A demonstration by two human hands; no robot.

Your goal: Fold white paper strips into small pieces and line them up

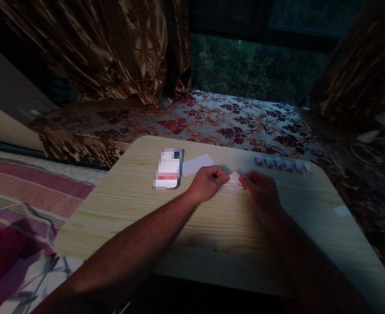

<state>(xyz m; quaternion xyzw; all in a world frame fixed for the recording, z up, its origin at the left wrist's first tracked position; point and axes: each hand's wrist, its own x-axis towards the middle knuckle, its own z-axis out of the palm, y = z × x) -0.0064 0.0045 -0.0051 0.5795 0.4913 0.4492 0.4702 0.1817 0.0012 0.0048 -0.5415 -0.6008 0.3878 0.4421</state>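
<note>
Between my two hands is a small piece of folded white paper (234, 179), with a pointed top and a crease across its lower part. My left hand (207, 183) pinches its left corner between thumb and fingers. On the other side, my right hand (260, 188) grips the right corner the same way. The paper is just above or on the wooden table (212, 231); which one I cannot tell. Flat sheets of white paper (197, 165) lie just beyond my left hand. A phone (168, 170) with a blurred-out surface rests to their left.
Several small folded paper pieces (283, 163) stand in a row along the table's far right edge. A pale patch (342, 211) shows near the right edge. Beyond lies a flower-patterned window seat (232, 117) under curtains (114, 48). A striped bed cover (29, 183) is at the left.
</note>
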